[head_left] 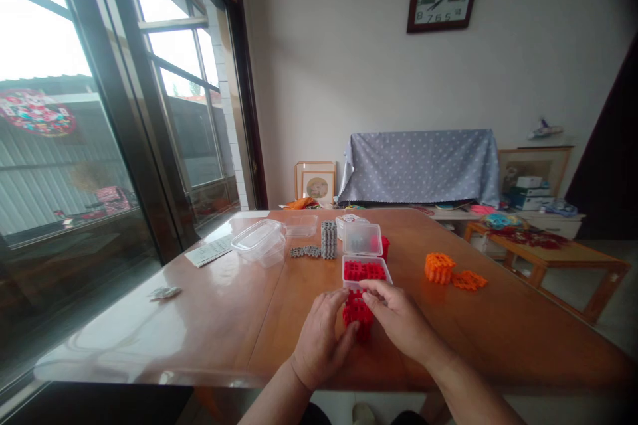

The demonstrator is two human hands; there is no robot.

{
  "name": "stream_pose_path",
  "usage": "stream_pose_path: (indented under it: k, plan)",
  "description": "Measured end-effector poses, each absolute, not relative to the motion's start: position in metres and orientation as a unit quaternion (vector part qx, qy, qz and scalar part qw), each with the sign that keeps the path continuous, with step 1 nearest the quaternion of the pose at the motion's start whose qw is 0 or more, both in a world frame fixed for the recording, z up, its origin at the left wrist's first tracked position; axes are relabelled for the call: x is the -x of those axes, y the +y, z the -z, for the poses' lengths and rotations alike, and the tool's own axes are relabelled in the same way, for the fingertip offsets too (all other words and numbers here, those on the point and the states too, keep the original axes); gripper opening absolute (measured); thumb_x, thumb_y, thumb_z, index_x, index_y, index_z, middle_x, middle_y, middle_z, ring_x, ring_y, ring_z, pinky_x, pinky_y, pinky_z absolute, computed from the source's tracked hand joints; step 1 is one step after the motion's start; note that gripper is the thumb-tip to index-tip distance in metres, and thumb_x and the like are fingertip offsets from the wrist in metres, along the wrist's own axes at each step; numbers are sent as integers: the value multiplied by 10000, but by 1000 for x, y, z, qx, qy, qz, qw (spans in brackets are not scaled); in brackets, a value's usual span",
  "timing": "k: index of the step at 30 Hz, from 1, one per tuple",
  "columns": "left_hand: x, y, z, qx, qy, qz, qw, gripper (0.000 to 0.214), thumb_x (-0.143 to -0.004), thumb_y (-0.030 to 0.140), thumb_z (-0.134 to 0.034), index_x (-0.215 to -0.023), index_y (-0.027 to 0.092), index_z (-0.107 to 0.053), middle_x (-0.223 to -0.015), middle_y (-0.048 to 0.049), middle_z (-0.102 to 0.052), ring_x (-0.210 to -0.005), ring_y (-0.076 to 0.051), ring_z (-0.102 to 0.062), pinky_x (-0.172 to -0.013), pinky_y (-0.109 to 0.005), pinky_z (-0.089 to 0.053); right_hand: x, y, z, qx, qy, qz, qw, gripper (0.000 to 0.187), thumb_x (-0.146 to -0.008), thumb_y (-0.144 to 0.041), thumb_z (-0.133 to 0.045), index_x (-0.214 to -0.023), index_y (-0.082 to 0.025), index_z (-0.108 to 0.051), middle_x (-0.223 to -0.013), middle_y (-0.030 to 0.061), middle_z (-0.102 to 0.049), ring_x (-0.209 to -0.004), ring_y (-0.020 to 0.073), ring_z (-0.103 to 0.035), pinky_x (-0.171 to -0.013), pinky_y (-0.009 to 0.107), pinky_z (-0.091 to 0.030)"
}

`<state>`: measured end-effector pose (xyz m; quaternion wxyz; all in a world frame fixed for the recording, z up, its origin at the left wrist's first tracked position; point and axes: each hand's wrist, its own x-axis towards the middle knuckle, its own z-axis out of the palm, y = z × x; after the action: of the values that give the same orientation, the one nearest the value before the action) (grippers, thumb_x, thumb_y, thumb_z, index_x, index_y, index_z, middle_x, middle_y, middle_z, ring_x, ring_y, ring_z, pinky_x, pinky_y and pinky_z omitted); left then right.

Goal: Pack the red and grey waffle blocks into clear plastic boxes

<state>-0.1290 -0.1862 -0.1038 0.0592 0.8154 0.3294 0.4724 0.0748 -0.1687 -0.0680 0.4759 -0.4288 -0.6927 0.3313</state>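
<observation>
A small stack of red interlocking plastic pieces (357, 312) stands on the table between my hands. My left hand (323, 335) curls round its left side, fingertips at the top and thumb near the front. From the right, my right hand (399, 315) closes its thumb and fingers on the upper red pieces; its fingers partly cover them. Just beyond is a clear plastic box (390, 277) with its lid (362, 240) tipped back, and red pieces (365, 270) fill it. More red pieces (385, 247) show behind the lid.
Grey interlocking pieces (329, 240) stand left of the box, beside clear containers (259, 239). A printed sheet (209, 250) and a crumpled plastic wrapper (165, 293) lie further left. Orange pieces (439, 268) sit on the right. The wooden table (209, 339) has its near edge below my forearms.
</observation>
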Motion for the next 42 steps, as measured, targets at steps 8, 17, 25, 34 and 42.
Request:
stream_pose_path:
  k: [8, 17, 25, 34, 42]
  plan:
    - [130, -160, 114, -690, 393, -593, 133, 539, -972, 318, -611, -1464, 238, -407, -1404, -146, -557, -1233, -274, -595, -1044, -472, -496, -85, -137, 52, 421, -634, -368, 534, 226, -851, -351, -646, -1016, -199, -673, -863, 7, -687, -774, 166, -613, -718, 280, -483]
    - [114, -130, 124, -656, 435, -598, 150, 334, -1051, 325, -432, -1338, 224, -570, -1324, -114, -625, -1251, -246, -579, -1105, -458, -454, -86, -93, 67, 465, -696, -217, 503, 148, -817, -285, -595, -919, -223, -683, -815, 2, -703, -754, 183, -640, -720, 288, -480]
    - [117, -133, 118, -732, 405, -533, 127, 406, -1078, 337, -357, -1418, 257, -564, -1484, -82, -548, -1415, -243, -440, -1206, -494, -343, -78, -102, 75, 481, -751, -163, 422, 152, -837, -234, -534, -834, -240, -686, -824, 3, -747, -779, 196, -673, -749, 291, -469]
    - [118, -131, 116, -742, 424, -498, 148, 461, -1093, 372, -264, -1355, 293, -635, -1510, -44, -536, -1451, -230, -398, -1246, -522, -269, -78, -110, 66, 486, -797, -107, 342, 231, -962, -287, -436, -883, -253, -651, -844, 0, -745, -815, 196, -666, -727, 277, -410]
    - [116, -132, 116, -755, 442, -469, 120, 434, -1073, 411, -332, -1362, 288, -631, -1584, -69, -443, -1505, -262, -318, -1249, -540, -260, -77, -112, 59, 495, -814, -81, 292, 320, -998, -287, -393, -740, -224, -572, -742, -1, -699, -741, 167, -632, -672, 264, -346]
